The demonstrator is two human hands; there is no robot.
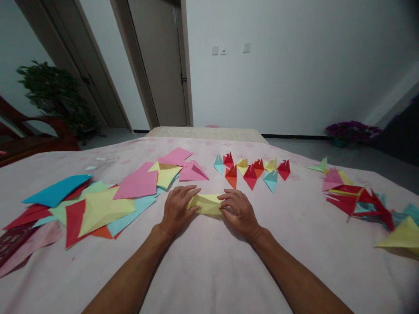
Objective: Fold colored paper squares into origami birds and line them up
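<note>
A yellow sheet of paper [207,204], creased and partly folded, spans the gap between my two hands at the middle of the table. My left hand [179,205] pinches its left end between thumb and fingers. On the other side, my right hand [239,213] grips the right end the same way. Just beyond the hands stand several small folded paper birds [250,175] in red, orange, yellow and light blue, set out in two rough rows. The ends of the yellow paper are hidden under my fingers.
Loose coloured paper sheets [104,210] overlap in a wide pile on the left. More folded paper pieces [363,203] lie at the right edge. A pale pink cloth [209,270] covers the table. Behind it are a door [160,61] and a potted plant [55,96].
</note>
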